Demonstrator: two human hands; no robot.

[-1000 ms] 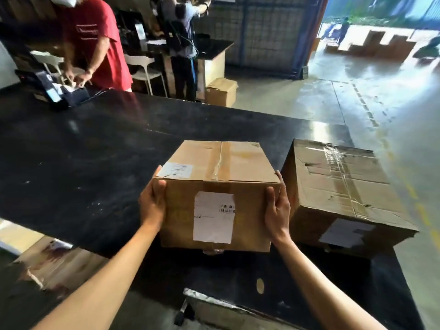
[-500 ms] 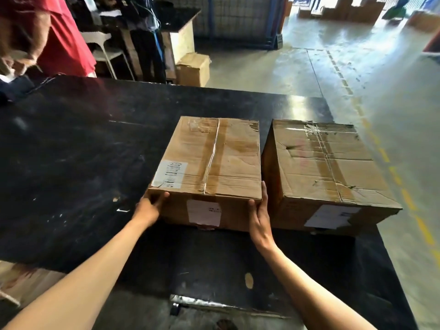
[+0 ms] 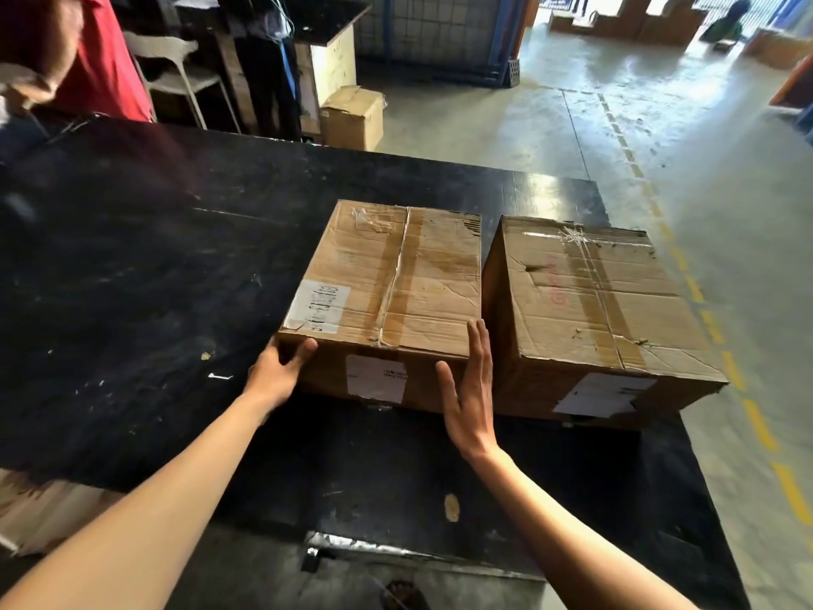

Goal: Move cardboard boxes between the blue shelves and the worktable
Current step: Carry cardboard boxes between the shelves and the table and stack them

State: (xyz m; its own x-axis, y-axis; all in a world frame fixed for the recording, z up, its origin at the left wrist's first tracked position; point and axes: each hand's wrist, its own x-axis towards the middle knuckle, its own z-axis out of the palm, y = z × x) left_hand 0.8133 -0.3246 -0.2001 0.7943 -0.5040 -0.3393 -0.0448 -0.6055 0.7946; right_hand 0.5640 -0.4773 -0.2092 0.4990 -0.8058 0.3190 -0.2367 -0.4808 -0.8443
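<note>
Two taped cardboard boxes rest side by side on the black worktable. The left box has white labels on its top and near face. The right box is larger and dented, with a white label on its near face. My left hand still touches the left box's near left corner, thumb on the edge. My right hand is flat with fingers apart, just off the same box's near right corner and holding nothing.
A person in a red shirt stands at the table's far left. Behind the table are a white chair, another standing person, a small cardboard box on the floor and blue wire-mesh shelving. Concrete floor with yellow dashes lies to the right.
The left box went from held above the near edge to resting on the table beside the right box. My right hand has come off its side and opened.
</note>
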